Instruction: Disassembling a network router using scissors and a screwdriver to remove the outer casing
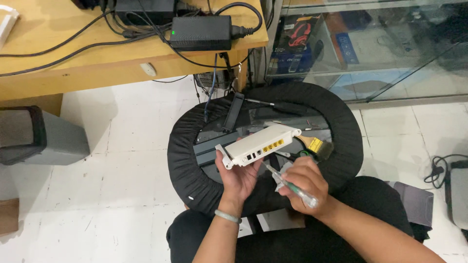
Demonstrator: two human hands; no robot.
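left hand (pixel 239 178) clamped under a white router (pixel 258 145); right hand (pixel 304 181) clamped on a clear-handled screwdriver (pixel 291 186), above the round black stool (pixel 185 156).

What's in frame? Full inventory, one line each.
router: 1, white with yellow ports, held over the stool
screwdriver: 1, clear handle with green core, in right hand
paintbrush: 1, wood handle, dark bristles, on stool right of router
stool: 1, round, black fabric rim, on the floor under the hands
power adapter: 1, black, green light, on desk
desk: 1, light wood, upper left
cables: several, black, across desk
bin: 1, grey, left on floor
glass cabinet: 1, upper right
left hand: 1, gripping router, pale bracelet on its wrist
right hand: 1, gripping screwdriver
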